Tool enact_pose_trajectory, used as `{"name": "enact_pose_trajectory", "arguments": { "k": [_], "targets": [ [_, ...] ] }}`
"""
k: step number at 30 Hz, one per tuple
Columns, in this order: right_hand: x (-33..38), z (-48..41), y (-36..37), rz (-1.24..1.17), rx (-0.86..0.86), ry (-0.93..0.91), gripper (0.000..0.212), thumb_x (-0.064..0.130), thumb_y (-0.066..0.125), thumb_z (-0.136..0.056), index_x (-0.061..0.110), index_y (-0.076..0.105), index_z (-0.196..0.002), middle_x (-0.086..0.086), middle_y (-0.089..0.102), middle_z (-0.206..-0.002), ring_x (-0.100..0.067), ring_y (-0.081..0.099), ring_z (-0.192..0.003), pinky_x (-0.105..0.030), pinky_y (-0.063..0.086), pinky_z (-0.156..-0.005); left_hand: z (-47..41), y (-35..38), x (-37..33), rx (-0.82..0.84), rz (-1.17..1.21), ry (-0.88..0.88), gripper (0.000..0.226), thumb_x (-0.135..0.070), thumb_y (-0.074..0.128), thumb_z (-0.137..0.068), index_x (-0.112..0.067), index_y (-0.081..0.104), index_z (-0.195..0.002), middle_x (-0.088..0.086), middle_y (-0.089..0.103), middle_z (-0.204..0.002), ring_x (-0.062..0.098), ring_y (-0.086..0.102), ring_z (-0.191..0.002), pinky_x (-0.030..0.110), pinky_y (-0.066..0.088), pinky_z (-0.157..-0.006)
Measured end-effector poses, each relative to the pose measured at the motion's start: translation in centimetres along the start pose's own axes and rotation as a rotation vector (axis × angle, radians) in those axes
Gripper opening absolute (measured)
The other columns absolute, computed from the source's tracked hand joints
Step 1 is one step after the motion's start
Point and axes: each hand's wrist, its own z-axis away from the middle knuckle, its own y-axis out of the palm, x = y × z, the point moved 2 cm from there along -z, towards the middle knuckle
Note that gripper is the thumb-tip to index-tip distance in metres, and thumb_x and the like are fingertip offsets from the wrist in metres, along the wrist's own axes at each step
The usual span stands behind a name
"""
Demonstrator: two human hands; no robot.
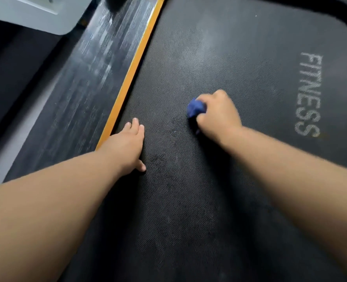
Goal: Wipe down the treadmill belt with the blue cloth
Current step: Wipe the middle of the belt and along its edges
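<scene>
The black textured treadmill belt (219, 64) fills most of the view, with pale "FITNESS" lettering at its right side. My right hand (217, 113) grips a bunched blue cloth (196, 108) and holds it down on the middle of the belt; only a small wad of cloth shows at the left of my fingers. My left hand (128, 143) lies flat on the belt near its left edge, fingers straight and pointing away from me, thumb spread toward me. Dusty pale patches show on the belt beyond the cloth.
An orange strip (136, 64) borders the belt on the left, with a ribbed dark side rail (83, 82) beyond it. A light grey surface (30, 15) shows at the top left. The belt's curved black end frame (311, 9) runs along the top right.
</scene>
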Motion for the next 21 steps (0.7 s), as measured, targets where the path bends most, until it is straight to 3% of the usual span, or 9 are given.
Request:
{"name": "enact_pose_trajectory", "arguments": {
  "k": [3,6,8,11,13,16,18,19,21],
  "targets": [
    [3.5,5.6,2.7,-0.033,0.185,-0.346,0.041,0.018,0.063,-0.074,0.022,0.065,-0.115,-0.010,0.051,-0.107,-0.031,0.051,-0.101,-0.033,0.045,-0.087,0.1,0.0,0.2,-0.013,0.013,0.012,0.116,-0.046,0.074,-0.075,-0.007,-0.005,-0.150,0.012,-0.015,-0.158,0.023,-0.003,-0.147,0.038,0.027,-0.112],
    [3.4,3.6,2.4,-0.023,0.209,-0.436,0.047,0.016,0.064,-0.074,0.024,0.062,-0.120,-0.009,0.053,-0.108,-0.029,0.051,-0.103,-0.031,0.043,-0.089,0.2,0.1,0.6,-0.029,0.025,0.027,0.115,-0.049,0.072,-0.075,-0.010,-0.005,-0.151,0.009,-0.016,-0.158,0.020,-0.005,-0.147,0.037,0.027,-0.112],
    [2.2,0.4,1.9,0.007,0.088,-0.309,0.047,0.014,0.059,-0.075,0.026,0.062,-0.120,-0.011,0.052,-0.111,-0.031,0.051,-0.107,-0.032,0.043,-0.091,0.3,0.1,0.7,-0.032,0.024,0.036,0.114,-0.049,0.071,-0.076,-0.011,-0.005,-0.151,0.007,-0.017,-0.158,0.019,-0.005,-0.147,0.037,0.027,-0.111],
    [0.5,-3.5,0.3,-0.050,-0.087,0.122,0.046,0.012,0.052,-0.079,0.023,0.060,-0.122,-0.016,0.048,-0.122,-0.036,0.049,-0.113,-0.036,0.042,-0.095,0.2,0.3,0.7,-0.019,0.027,0.036,0.115,-0.048,0.072,-0.076,-0.012,-0.006,-0.151,0.006,-0.019,-0.158,0.019,-0.006,-0.147,0.038,0.029,-0.111],
    [2.0,-3.0,0.6,-0.012,-0.073,0.186,0.040,0.014,0.052,-0.080,0.018,0.060,-0.120,-0.017,0.046,-0.122,-0.036,0.048,-0.113,-0.037,0.042,-0.094,0.3,0.3,0.8,-0.017,0.047,0.034,0.114,-0.048,0.072,-0.076,-0.013,-0.007,-0.151,0.005,-0.020,-0.157,0.017,-0.008,-0.146,0.036,0.028,-0.111],
    [5.1,1.8,2.4,0.021,0.051,-0.114,0.035,0.017,0.055,-0.079,0.017,0.061,-0.114,-0.013,0.047,-0.115,-0.032,0.048,-0.107,-0.035,0.043,-0.089,0.4,0.2,0.8,-0.026,0.077,0.043,0.114,-0.048,0.071,-0.077,-0.014,-0.008,-0.151,0.004,-0.021,-0.157,0.016,-0.008,-0.146,0.033,0.026,-0.112],
    [5.4,4.1,2.9,-0.001,0.226,-0.334,0.040,0.020,0.058,-0.079,0.024,0.060,-0.118,-0.008,0.048,-0.112,-0.027,0.047,-0.107,-0.033,0.043,-0.089,0.4,0.3,1.0,-0.035,0.094,0.041,0.115,-0.050,0.072,-0.075,-0.015,-0.007,-0.151,0.003,-0.020,-0.158,0.015,-0.007,-0.146,0.031,0.027,-0.111],
    [4.9,3.5,2.3,0.007,0.290,-0.388,0.043,0.020,0.058,-0.078,0.027,0.060,-0.121,-0.006,0.049,-0.111,-0.025,0.048,-0.107,-0.033,0.044,-0.090,0.4,0.4,1.1,-0.038,0.107,0.040,0.115,-0.050,0.072,-0.074,-0.016,-0.006,-0.152,0.002,-0.020,-0.158,0.014,-0.007,-0.146,0.031,0.027,-0.111],
    [3.4,0.3,1.4,0.046,0.233,-0.352,0.046,0.019,0.055,-0.074,0.033,0.062,-0.118,-0.006,0.052,-0.108,-0.026,0.051,-0.106,-0.034,0.046,-0.090,0.3,0.5,1.3,-0.042,0.124,0.046,0.115,-0.052,0.072,-0.074,-0.017,-0.006,-0.152,-0.001,-0.020,-0.158,0.013,-0.006,-0.146,0.034,0.027,-0.112]
  ]
}}
